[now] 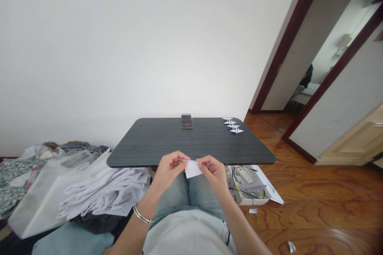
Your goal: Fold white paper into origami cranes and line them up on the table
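Observation:
A small folded piece of white paper (193, 168) is held between both hands just in front of the near edge of the dark table (167, 143). My left hand (171, 165) pinches its upper left corner with curled fingers. My right hand (213, 169) pinches its right side. A silver bracelet (141, 214) sits on my left wrist. Several folded white paper cranes (233, 125) stand in a row at the table's far right corner.
A phone (186, 121) lies at the table's far edge. White bags and clothes (89, 191) are piled on the left. An open white box with cables (249, 185) sits on the wooden floor at the right, with paper scraps (291, 246) nearby. An open doorway (314, 71) is far right.

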The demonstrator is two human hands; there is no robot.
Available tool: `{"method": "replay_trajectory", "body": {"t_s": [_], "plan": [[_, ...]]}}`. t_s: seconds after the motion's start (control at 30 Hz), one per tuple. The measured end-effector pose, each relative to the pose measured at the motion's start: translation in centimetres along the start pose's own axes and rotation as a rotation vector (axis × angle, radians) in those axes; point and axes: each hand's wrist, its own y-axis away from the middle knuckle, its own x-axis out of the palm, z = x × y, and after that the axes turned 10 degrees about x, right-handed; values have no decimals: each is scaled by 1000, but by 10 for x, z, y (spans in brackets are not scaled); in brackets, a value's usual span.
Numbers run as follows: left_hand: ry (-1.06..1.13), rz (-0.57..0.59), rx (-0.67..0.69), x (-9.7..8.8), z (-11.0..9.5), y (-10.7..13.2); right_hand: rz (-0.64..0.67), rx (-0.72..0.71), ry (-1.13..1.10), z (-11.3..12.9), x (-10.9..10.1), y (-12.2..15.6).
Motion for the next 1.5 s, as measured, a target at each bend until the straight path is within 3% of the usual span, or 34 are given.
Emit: {"method": "replay_trajectory", "body": {"t_s": [0.33,0.6,0.9,1.1,1.27,1.5], "plan": [[-28,77,21,0,0,0,51,-109,72,-1,-3,1],[-5,17,5,3,-3,0,76,-203,109,-3,-3,0],[-183,-2,122,2,-3,2,-48,-97,-33,10,1,4],[-340,31,169,4,-5,4,-14,0,82,8,-3,1],[-505,64,230,4,-3,4,-57,160,-5,4,-5,-3],[-577,39,308,3,-1,6,-31,245,-102,2,-6,-6]]}}
